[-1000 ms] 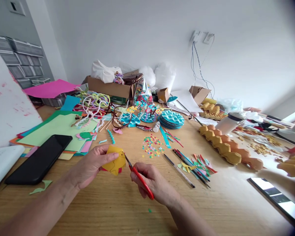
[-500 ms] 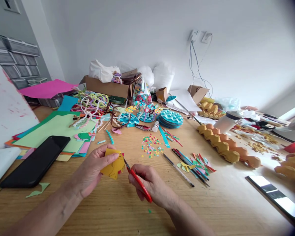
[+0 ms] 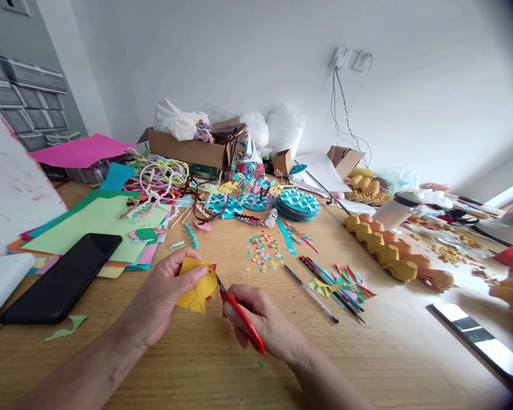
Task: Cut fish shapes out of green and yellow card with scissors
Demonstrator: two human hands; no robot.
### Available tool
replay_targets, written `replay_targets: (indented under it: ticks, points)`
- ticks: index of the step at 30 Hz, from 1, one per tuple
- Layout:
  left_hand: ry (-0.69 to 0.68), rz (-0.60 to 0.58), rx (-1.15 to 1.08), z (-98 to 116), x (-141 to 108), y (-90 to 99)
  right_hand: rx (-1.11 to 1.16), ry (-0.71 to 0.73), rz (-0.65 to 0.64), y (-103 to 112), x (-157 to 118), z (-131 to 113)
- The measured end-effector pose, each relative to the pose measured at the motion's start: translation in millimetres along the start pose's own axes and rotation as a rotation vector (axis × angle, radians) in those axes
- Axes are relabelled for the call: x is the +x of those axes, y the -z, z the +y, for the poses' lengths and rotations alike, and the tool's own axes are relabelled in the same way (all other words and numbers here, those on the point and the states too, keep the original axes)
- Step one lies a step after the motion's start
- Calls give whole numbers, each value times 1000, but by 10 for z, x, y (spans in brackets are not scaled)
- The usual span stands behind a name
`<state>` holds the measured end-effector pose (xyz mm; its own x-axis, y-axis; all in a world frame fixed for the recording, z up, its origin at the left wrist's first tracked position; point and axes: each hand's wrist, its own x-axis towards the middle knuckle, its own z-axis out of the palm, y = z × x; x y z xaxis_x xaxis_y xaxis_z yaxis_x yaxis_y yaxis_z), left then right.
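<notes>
Left hand (image 3: pixel 165 290) holds the yellow paper (image 3: pixel 193 294) slightly lower than a second ago.

No lettering can be read; faint marks on the green box (image 3: pixel 204 171) beyond the left hand (image 3: pixel 166 293) are too small.

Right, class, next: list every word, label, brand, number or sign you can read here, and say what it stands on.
No text can be read with certainty.
Green box: small pale marks, too tiny to read.
Small white bottle: markings too blurred to read.
Yellow paper: drawn lines, no readable words.
</notes>
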<state>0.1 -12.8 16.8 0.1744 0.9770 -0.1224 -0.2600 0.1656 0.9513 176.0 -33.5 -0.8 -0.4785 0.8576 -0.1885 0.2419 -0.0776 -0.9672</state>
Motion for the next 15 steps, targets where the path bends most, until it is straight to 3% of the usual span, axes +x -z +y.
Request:
replay_targets:
  ticks: [15]
  points:
    - [50,44,-56,-51,-14,-22,-18,35,19,-25,20,34]
